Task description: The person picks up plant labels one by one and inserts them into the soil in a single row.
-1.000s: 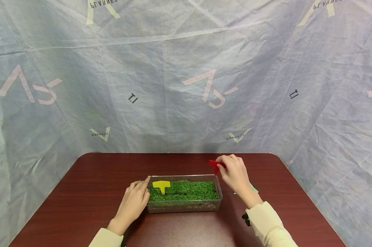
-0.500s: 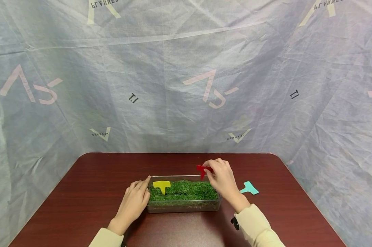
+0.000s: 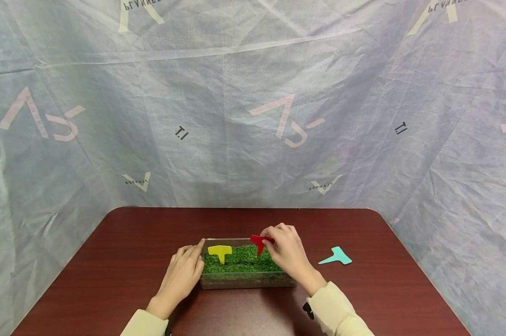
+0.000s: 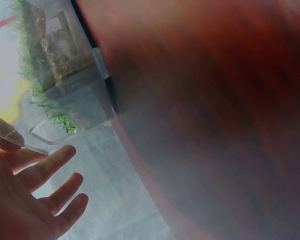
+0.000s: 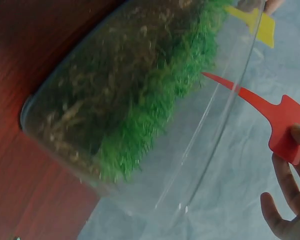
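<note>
Container [image 3: 249, 281]: clear, smooth plastic by its look, glossy, with highlights along the rim. Fill: rough, fibrous brown matter [image 5: 115, 60] under bristly green grass [image 3: 244, 262]. Red tag [image 5: 285, 125]: smooth, opaque plastic in appearance; yellow tag [image 3: 220, 251] and turquoise tag [image 3: 339, 256] likewise. Table [image 3: 131, 261]: smooth, wood-grained surface (solid or laminate cannot be determined), softly glossy. Backdrop [image 3: 223, 121]: creased, matt sheeting, apparently cloth. Sleeves [image 3: 145, 324]: matt cloth.

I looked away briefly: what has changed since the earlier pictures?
The right hand moved left and lower, carrying the red tag from the right end of the container to over the grass and uncovering the turquoise tag. It kept its grip. Unchanged: left hand at the container's left end, yellow tag standing in the grass.
</note>
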Demonstrator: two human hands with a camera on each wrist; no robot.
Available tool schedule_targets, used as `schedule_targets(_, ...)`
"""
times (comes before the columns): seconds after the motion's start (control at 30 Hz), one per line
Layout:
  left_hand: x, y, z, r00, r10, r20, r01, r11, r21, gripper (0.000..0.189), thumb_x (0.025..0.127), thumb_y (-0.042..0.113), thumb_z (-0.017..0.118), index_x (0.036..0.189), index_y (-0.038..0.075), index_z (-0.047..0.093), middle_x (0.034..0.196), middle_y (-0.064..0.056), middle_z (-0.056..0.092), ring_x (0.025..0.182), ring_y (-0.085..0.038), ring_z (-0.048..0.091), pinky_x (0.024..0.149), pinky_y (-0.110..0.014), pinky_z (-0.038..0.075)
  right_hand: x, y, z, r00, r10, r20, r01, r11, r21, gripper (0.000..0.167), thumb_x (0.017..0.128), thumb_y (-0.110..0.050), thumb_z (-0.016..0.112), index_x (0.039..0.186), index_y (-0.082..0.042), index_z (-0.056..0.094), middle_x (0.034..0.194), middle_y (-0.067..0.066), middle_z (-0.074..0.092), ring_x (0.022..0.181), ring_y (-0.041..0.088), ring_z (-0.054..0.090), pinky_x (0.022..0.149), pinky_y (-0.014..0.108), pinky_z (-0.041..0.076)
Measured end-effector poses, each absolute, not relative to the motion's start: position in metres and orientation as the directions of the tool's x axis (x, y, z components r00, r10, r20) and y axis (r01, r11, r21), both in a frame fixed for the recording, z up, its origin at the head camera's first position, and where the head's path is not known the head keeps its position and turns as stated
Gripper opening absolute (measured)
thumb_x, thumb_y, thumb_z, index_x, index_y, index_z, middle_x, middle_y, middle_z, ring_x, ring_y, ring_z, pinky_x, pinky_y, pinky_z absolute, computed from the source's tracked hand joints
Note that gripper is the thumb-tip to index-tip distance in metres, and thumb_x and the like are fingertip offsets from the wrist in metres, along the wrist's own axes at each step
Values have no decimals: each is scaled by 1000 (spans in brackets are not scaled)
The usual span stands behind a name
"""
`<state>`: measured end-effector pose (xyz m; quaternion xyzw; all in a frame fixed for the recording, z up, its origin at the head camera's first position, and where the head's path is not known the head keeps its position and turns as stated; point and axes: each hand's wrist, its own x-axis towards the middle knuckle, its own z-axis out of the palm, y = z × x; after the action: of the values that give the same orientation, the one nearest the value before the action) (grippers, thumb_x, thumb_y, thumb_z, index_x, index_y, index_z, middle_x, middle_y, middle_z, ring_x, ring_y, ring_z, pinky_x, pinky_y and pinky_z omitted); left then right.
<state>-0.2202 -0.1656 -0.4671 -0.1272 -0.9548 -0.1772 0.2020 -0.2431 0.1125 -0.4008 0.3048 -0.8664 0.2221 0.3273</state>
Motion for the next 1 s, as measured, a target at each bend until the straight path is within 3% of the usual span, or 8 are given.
schedule_targets(0.43, -220, -165, -467, -886, 173, 431, 316, 905, 286, 47, 92, 18, 45, 139, 12, 42, 120, -5, 60, 114, -29, 49, 89, -48, 41, -241, 98, -415, -593, -428, 682, -694, 701, -163, 17, 75, -11, 73, 86, -19, 64, 79, -11, 67, 74, 8, 53, 77, 34, 43)
schedule_targets(1.0, -220, -166, -467, -887, 176, 427, 315, 906, 282, 47, 92, 18, 45, 139, 12, 41, 120, -6, 60, 114, -30, 49, 89, -48, 41, -244, 92, -430, -636, -447, 629, -684, 703, -193, 17, 77, -11, 72, 87, -20, 63, 79, -10, 68, 75, 8, 53, 79, 35, 44)
